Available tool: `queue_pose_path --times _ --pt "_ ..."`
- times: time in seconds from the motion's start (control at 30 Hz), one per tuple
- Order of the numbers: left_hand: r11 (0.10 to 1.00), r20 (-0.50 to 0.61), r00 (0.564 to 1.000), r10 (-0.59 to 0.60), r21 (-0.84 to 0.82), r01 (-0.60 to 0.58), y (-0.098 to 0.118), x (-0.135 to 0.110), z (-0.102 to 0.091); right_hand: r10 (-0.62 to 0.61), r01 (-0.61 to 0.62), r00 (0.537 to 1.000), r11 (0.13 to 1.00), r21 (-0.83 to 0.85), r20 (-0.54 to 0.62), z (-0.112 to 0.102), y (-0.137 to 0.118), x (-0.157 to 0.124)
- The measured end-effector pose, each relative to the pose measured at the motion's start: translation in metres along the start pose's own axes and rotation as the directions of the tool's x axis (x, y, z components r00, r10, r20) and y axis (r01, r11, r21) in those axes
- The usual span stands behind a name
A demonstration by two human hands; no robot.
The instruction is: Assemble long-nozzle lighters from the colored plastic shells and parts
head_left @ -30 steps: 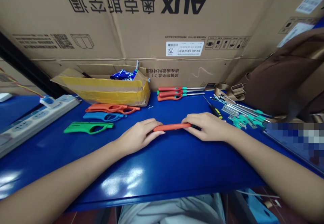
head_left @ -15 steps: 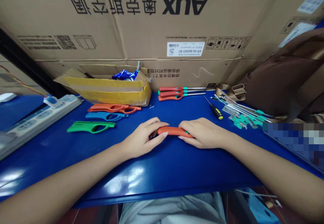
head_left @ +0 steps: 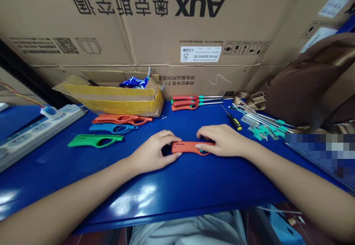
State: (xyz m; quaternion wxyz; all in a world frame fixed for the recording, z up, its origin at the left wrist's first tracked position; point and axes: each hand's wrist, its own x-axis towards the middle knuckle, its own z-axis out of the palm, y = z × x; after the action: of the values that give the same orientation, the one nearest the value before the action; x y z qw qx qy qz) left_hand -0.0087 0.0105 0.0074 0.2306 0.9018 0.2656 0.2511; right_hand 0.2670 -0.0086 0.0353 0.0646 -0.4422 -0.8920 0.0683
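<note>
An orange-red lighter handle with a green trigger lies level in front of me, its broad side with a dark slot facing up. My left hand grips the left end between thumb and fingers. On the other end, the thumb of my right hand presses near the trigger, while its index finger arches behind, off the handle; the rest of that grip is partly hidden. Left of my hands lie a green handle shell, a blue one and orange-red ones.
Several orange-red lighters with metal tubes lie at the back. To the right are a screwdriver, a pile of metal rods and green parts and a brown bag. A taped carton and a power strip stand left.
The handle has rolled from its narrow edge so its slotted broad side shows. My right index finger has lifted away from it, while the left hand keeps its end.
</note>
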Motion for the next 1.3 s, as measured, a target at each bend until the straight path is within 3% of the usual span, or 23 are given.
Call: queue_pose_path --times 0.07,0.17,0.27,0.37,0.43,0.53,0.63,0.73,0.8,0.87,1.03,1.3 --pt "0.999 0.001 1.0 0.016 0.033 -0.016 0.0 0.001 0.0 0.246 -0.26 0.962 0.959 -0.117 -0.118 -0.002 0.004 0.0" --pt "0.997 -0.001 1.0 0.03 0.069 -0.03 -0.001 0.001 0.0 0.582 -0.623 0.782 0.735 -0.268 -0.222 -0.009 0.014 -0.001" --pt "0.997 -0.012 1.0 0.025 0.077 -0.024 -0.002 -0.001 -0.001 0.734 -0.744 0.65 0.563 -0.361 -0.196 -0.019 0.031 -0.005" --pt "0.997 -0.011 1.0 0.012 0.077 -0.011 -0.002 -0.001 -0.003 0.856 -0.794 0.515 0.465 -0.39 -0.028 -0.028 0.046 -0.009" --pt "0.997 0.005 1.0 0.001 0.077 -0.001 -0.001 -0.002 -0.004 0.872 -0.792 0.487 0.466 -0.395 0.052 -0.031 0.053 -0.011" --pt "0.997 0.034 0.999 -0.028 0.077 0.026 0.0 -0.001 -0.006 0.855 -0.778 0.517 0.492 -0.391 0.048 -0.034 0.052 -0.01" --pt "0.995 0.056 0.997 -0.062 0.083 0.057 0.001 -0.001 -0.007 0.814 -0.766 0.579 0.525 -0.371 -0.045 -0.037 0.042 -0.009" --pt "0.991 0.068 0.992 -0.11 0.078 0.105 0.002 -0.001 -0.007 0.721 -0.726 0.682 0.645 -0.24 -0.125 -0.033 0.029 -0.006" --pt "0.989 0.071 0.989 -0.133 0.067 0.128 0.003 0.0 -0.006 0.621 -0.629 0.776 0.776 -0.052 -0.11 -0.023 0.021 -0.003" --pt "0.988 0.073 0.987 -0.146 0.061 0.142 0.003 0.0 -0.006 0.518 -0.502 0.847 0.853 0.141 -0.118 -0.009 0.013 0.002" --pt "0.988 0.051 0.987 -0.149 0.052 0.147 0.004 0.0 -0.004 0.404 -0.359 0.892 0.906 0.226 -0.203 0.022 0.005 0.017" --pt "0.993 0.019 0.994 -0.108 0.044 0.107 0.003 0.0 0.0 0.231 -0.189 0.93 0.968 0.167 -0.285 0.027 0.003 0.019"
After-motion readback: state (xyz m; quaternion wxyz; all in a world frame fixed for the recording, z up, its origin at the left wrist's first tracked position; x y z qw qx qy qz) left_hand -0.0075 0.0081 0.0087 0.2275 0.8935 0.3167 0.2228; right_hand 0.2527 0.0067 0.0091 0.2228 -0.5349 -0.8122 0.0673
